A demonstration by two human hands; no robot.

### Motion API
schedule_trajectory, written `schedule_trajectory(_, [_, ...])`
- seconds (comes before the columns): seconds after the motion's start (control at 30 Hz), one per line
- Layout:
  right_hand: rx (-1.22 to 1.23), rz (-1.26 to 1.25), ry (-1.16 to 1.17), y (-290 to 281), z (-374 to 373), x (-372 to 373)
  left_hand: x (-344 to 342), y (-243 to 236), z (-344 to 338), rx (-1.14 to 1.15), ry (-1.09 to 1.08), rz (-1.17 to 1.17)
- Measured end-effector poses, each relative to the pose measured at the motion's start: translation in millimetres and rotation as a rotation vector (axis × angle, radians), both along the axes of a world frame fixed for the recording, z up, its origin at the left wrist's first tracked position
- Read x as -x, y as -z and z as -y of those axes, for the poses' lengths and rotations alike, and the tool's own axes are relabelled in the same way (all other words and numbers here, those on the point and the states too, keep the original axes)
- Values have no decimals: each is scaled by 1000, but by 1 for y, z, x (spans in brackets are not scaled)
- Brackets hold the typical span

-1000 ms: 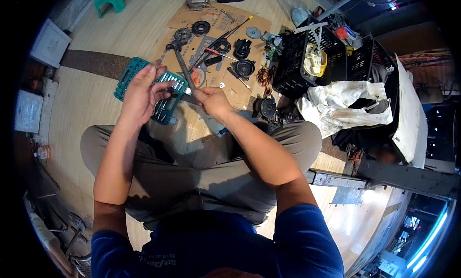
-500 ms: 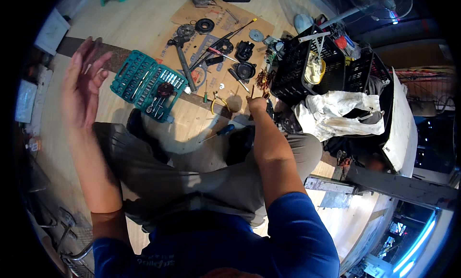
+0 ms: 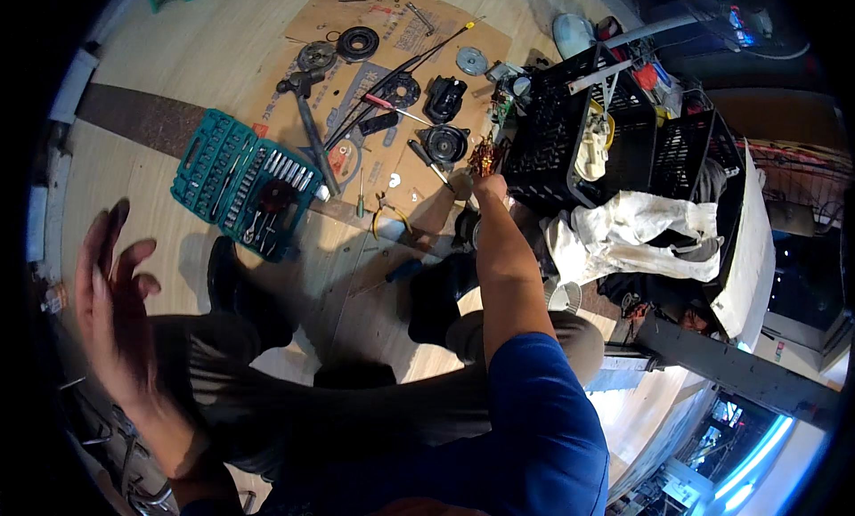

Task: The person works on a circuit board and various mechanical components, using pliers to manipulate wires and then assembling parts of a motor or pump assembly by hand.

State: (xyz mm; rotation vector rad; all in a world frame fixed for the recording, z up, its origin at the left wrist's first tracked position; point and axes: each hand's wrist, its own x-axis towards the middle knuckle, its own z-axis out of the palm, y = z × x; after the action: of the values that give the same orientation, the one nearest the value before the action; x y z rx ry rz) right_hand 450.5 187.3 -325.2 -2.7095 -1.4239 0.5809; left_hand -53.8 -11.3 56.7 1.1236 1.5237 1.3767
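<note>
Left hand: the left hand (image 3: 111,311) is raised at the far left, well away from the floor work, fingers spread wide and holding nothing.
Socket set: a teal socket set (image 3: 245,185) lies open on the wooden floor, with sockets and bits in their slots; no hand touches it.
Long wrench: a dark wrench (image 3: 310,142) lies on the sheet of cardboard (image 3: 419,35), just right of the socket set.
Loose parts: round black discs (image 3: 358,42), a black housing (image 3: 444,97) and a round motor part (image 3: 444,144) are spread over the cardboard, with black cables (image 3: 392,75) crossing them; the machine looks taken apart, with nothing put back together.
Hand tools: a red-handled screwdriver (image 3: 381,103) and yellow-handled pliers (image 3: 390,215) lie unused near the cardboard's lower edge.
Right hand: the right hand (image 3: 487,188) reaches out to the copper-wound part (image 3: 483,157) beside the black crate (image 3: 570,138); it touches or pinches it, but whether the fingers are closed on it cannot be made out.
Cloth: a white cloth (image 3: 641,235) is draped at the right, below the crates.
Progress: disassembly appears far along, judging by the scattered pieces; sorting or reassembly appears undone.
</note>
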Motion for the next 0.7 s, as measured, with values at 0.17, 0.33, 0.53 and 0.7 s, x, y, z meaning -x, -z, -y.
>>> schedule_trajectory(0.17, [254,-52,-30,-13,-49,-15,-2,10,-9,123,-19,-65])
schedule_trajectory(0.33, [-237,67,-386,-9,-153,-26,-5,38,-26,230,-134,-110])
schedule_trajectory(0.53, [-147,218,-435,31,-280,-24,-4,62,-50,415,-141,-194])
schedule_trajectory(0.7, [-24,383,-632,70,-321,-26,6,81,-54,505,-169,-234])
